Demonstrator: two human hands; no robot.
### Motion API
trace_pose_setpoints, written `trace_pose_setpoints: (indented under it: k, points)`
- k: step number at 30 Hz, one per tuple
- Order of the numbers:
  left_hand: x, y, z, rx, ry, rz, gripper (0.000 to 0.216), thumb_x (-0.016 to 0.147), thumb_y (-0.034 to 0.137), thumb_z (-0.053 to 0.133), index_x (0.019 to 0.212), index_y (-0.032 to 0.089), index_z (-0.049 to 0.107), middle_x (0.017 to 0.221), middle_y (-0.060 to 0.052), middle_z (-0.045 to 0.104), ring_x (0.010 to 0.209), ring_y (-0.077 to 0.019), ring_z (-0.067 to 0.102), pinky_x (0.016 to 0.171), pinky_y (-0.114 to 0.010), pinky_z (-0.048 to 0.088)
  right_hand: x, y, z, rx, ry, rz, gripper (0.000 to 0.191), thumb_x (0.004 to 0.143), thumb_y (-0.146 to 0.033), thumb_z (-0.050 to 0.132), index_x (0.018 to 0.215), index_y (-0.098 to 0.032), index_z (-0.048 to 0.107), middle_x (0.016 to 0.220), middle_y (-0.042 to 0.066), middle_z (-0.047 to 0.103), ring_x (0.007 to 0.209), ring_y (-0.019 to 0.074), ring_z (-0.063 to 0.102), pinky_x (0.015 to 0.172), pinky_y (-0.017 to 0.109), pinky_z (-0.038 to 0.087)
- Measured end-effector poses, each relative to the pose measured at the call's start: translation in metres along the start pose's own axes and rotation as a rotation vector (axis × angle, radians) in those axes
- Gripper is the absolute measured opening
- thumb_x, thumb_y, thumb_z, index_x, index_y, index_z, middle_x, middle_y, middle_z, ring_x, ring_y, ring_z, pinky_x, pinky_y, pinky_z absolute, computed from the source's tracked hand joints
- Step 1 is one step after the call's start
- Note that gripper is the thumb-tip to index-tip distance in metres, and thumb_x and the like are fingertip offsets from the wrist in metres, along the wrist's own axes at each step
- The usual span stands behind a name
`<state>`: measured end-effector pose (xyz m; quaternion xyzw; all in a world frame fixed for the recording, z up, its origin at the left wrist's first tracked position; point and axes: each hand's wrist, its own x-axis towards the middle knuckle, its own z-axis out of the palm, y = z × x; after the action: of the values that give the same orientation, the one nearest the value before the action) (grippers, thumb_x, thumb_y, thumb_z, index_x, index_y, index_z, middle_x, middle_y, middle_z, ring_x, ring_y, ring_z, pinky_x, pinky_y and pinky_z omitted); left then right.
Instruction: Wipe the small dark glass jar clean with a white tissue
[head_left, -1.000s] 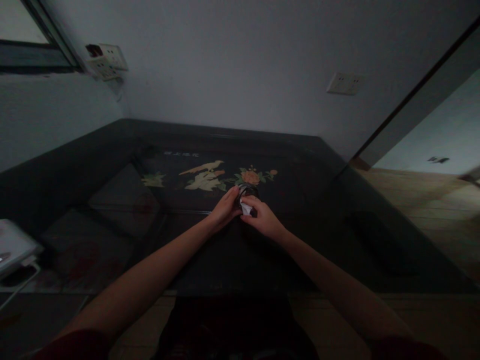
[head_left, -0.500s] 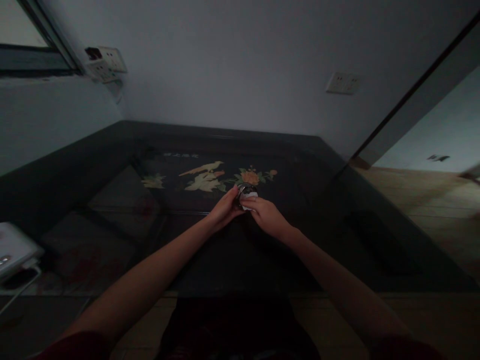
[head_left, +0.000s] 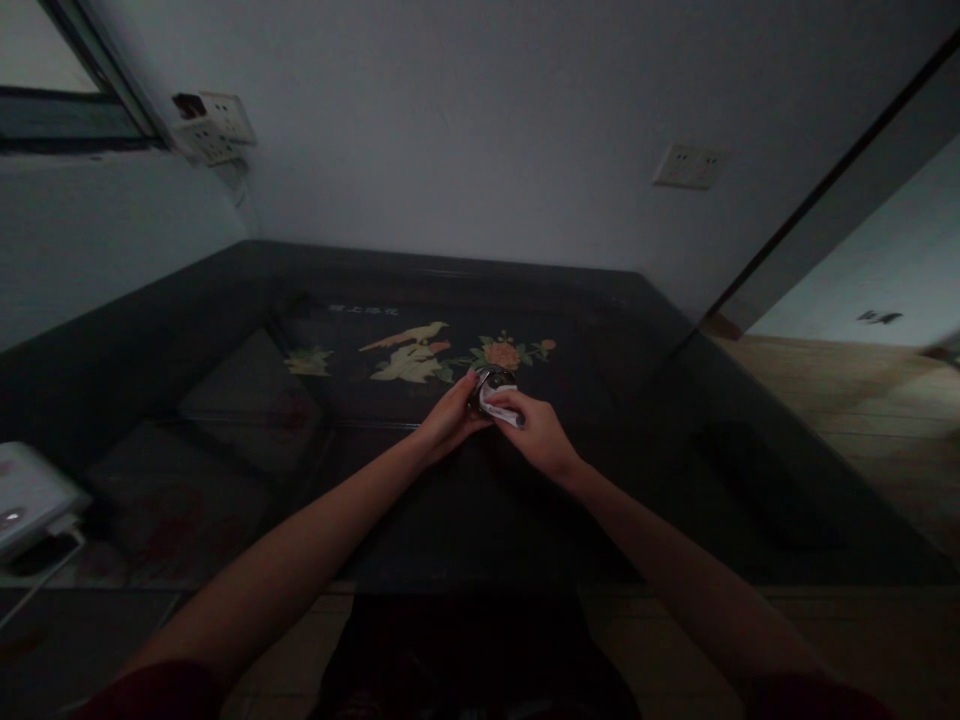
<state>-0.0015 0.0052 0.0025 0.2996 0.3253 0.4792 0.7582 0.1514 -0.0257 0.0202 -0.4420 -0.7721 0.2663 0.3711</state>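
Note:
Over the dark glossy table (head_left: 465,530), my two hands meet near its middle. My left hand (head_left: 450,415) is closed around a small round dark object (head_left: 491,378) with a shiny rim, perhaps a glass or a jar; the dim light hides its exact kind. Pinched in the fingers of my right hand (head_left: 540,430) is a white piece of tissue or cloth (head_left: 504,408), pressed against the near right side of the round object. Part of the round object is hidden by my fingers and the white piece.
A bird-and-flower picture (head_left: 409,355) decorates the tabletop. At the left edge stands a white device (head_left: 34,500) with a cable. A dark flat object (head_left: 765,485) lies to the right. Wall sockets (head_left: 690,167) are on the wall behind.
My right hand has shifted slightly down and its fingers have curled more. The white piece now sticks out below the fingertips. My left hand stays put around the round object.

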Motion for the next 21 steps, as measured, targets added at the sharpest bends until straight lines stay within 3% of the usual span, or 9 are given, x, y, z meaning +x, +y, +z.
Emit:
trace_pose_setpoints:
  k: [6, 10, 17, 21]
  points:
    - [0.001, 0.001, -0.002, -0.044, -0.033, -0.024, 0.024, 0.092, 0.035, 0.052, 0.098, 0.016, 0.066, 0.096, -0.007, 0.069, 0.081, -0.0161, 0.064, 0.075, -0.03, 0.054, -0.001, 0.001, 0.001, -0.31, -0.108, -0.067, 0.033, 0.084, -0.01, 0.054, 0.114, -0.017, 0.067, 0.117, 0.013, 0.07, 0.109, 0.0243, 0.065, 0.097, 0.039, 0.048]
    - [-0.001, 0.005, -0.004, -0.048, -0.159, -0.018, 0.02, 0.084, 0.021, 0.061, 0.103, 0.017, 0.065, 0.096, -0.006, 0.068, 0.083, -0.0156, 0.064, 0.074, -0.028, 0.054, 0.002, 0.003, -0.007, -0.369, -0.161, -0.138, 0.031, 0.086, -0.016, 0.058, 0.116, -0.014, 0.065, 0.118, 0.015, 0.069, 0.109, 0.0247, 0.064, 0.096, 0.04, 0.048]
    - [-0.003, 0.009, -0.008, -0.011, -0.313, -0.057, 0.036, 0.074, 0.008, 0.071, 0.108, 0.015, 0.065, 0.112, -0.009, 0.067, 0.102, -0.0181, 0.064, 0.098, -0.034, 0.045, 0.006, 0.003, -0.023, -0.143, -0.144, -0.06, 0.037, 0.083, -0.012, 0.058, 0.119, -0.018, 0.065, 0.118, 0.01, 0.07, 0.107, 0.0233, 0.066, 0.093, 0.037, 0.049]
    - [-0.002, 0.008, -0.011, 0.021, -0.269, -0.041, 0.035, 0.076, 0.013, 0.072, 0.11, 0.019, 0.065, 0.113, -0.008, 0.067, 0.102, -0.0189, 0.063, 0.098, -0.039, 0.046, 0.007, -0.001, -0.031, -0.016, -0.166, -0.056, 0.037, 0.083, -0.013, 0.057, 0.119, -0.016, 0.066, 0.118, 0.011, 0.07, 0.108, 0.0239, 0.066, 0.093, 0.037, 0.05]
